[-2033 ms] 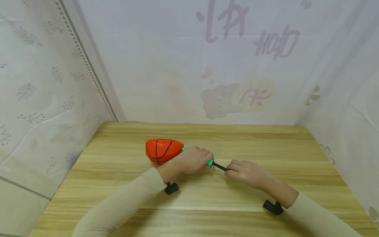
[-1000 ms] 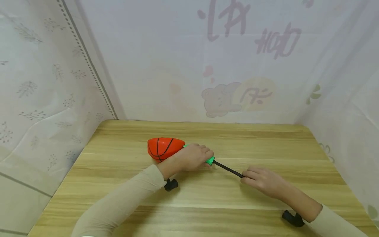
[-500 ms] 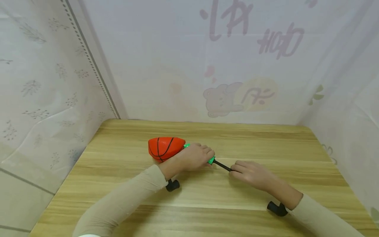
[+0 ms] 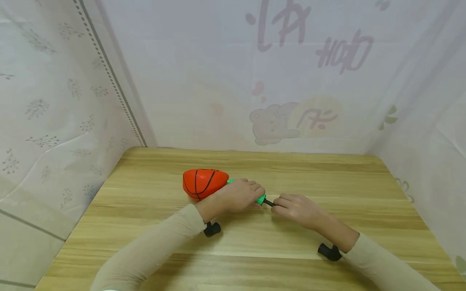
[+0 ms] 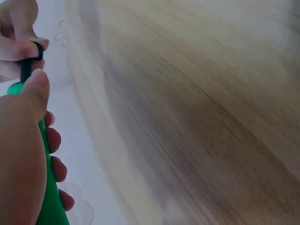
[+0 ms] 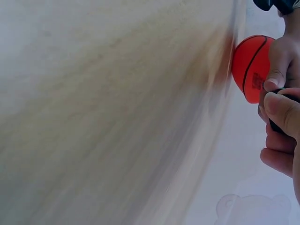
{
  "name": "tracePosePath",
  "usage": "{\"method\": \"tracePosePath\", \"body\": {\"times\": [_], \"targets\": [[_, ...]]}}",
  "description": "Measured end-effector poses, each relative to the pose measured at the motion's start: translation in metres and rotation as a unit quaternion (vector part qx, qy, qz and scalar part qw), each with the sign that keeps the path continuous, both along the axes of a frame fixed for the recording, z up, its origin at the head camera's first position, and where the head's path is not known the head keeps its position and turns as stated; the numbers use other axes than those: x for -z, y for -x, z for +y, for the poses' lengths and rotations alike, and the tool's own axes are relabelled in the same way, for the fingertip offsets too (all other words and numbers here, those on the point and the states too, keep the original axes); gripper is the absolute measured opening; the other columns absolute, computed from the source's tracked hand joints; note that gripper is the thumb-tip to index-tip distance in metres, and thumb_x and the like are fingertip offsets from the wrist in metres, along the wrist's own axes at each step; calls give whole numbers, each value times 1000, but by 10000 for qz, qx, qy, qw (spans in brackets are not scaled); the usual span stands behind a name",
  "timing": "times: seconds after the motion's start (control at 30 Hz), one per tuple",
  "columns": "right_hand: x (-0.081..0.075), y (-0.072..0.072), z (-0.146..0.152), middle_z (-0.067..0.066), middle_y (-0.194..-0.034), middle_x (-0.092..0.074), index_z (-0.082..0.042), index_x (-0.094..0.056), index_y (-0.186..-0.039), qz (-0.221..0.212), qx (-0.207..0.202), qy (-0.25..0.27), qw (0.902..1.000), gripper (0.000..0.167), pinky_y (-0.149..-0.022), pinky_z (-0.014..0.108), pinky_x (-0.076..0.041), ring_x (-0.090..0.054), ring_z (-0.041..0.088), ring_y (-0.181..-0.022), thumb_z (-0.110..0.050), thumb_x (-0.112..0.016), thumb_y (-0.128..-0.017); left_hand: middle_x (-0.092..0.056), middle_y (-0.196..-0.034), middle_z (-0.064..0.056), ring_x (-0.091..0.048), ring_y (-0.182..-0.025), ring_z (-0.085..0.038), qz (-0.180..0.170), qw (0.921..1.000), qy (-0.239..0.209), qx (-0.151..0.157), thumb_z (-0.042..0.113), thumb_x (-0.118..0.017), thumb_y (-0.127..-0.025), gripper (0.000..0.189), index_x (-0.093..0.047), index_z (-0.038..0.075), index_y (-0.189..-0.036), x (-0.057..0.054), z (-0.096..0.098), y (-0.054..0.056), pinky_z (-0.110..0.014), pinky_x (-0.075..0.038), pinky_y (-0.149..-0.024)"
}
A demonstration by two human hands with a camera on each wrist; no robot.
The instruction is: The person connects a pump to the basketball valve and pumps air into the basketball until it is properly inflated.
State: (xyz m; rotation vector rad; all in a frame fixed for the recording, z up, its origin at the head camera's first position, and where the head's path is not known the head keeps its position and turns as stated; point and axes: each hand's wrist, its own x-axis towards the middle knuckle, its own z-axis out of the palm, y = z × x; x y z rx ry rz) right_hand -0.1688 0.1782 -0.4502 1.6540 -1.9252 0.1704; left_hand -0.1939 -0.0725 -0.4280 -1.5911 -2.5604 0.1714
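Observation:
A partly filled orange-red ball with black basketball lines (image 4: 204, 184) lies on the table, its pointed right end meeting the green hand pump (image 4: 261, 199). My left hand (image 4: 240, 195) is wrapped around the pump's barrel and covers most of it. In the left wrist view, the fingers curl around the green barrel (image 5: 52, 206). Only a short stretch of black rod (image 4: 269, 203) shows between the two hands. My right hand (image 4: 300, 211) grips the black handle (image 6: 277, 123) at the rod's end, its thumb on top in the right wrist view. How the pump joins the ball is mostly hidden.
The wood-grain table (image 4: 233, 266) has rounded far corners. Pale printed cloth hangs behind it (image 4: 204, 81) and along both sides. A black wrist mount (image 4: 212, 229) sits under the left wrist, and another black mount (image 4: 329, 252) is under the right.
My right hand drew the rod out to the right until about one second ago, then pushed it back left toward the barrel. My left hand and the ball stay nearly in place.

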Motion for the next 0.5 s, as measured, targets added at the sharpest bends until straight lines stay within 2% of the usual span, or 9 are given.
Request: {"method": "tracePosePath", "body": {"times": [0.1,0.3,0.5], "targets": [[1,-4,8,0,-90,-67,-9,-66,-95,-126,17,4,9999,41,-64,19,-51,-60,11,-75,-12,-30,-113,-55,-90,8,-52,-82,-9,-78,9999,-68,-4,45,-59,-102,32,-54,13,-105,1,-3,2,-22,-42,-70],[1,-17,33,3,-91,-68,-7,-67,-94,-113,-75,168,9998,39,-63,20,-53,-61,13,-75,-10,-33,-112,-58,-92,8,-53,-83,-8,-46,9999,-132,44,44,-60,-102,32,-53,13,-106,1,-6,4,-22,-43,-69],[1,-30,52,3,-92,-70,-9,-70,-95,-78,117,-130,9998,42,-67,21,-54,-63,13,-77,-8,-32,-112,-56,-91,8,-51,-81,-9,-125,9998,-130,67,43,-60,-102,31,-53,13,-106,1,-8,5,-22,-42,-69]]}}
